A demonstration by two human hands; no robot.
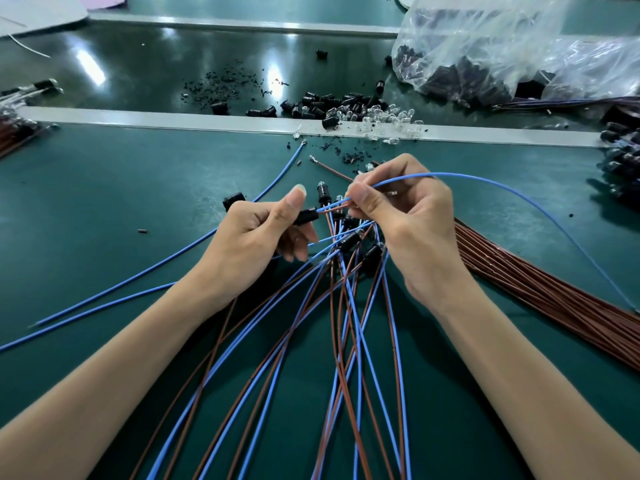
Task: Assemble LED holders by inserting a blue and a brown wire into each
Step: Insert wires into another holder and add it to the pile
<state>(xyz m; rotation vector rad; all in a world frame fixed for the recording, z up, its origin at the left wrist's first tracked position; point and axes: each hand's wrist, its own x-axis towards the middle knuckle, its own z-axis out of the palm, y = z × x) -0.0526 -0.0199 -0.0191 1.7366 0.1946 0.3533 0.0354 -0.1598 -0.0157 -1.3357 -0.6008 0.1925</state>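
Observation:
My left hand (256,233) grips a black LED holder (306,216) between thumb and fingers, its open end facing right. My right hand (401,216) pinches a blue wire (502,188) and a brown wire (332,211) just to the right of the holder; both wire ends reach into it. The blue wire arcs away to the right over the table. Below my hands lies a fan of finished holders (349,240) with blue and brown wires (339,341) trailing toward me. A loose brown wire (332,169) lies behind my right hand.
A green mat (104,202) covers the table. A bundle of brown wires (540,289) lies at the right and loose blue wires (138,275) at the left. Black holders and clear LEDs (346,110) are piled along a grey rail. A plastic bag of parts (502,57) sits at the back right.

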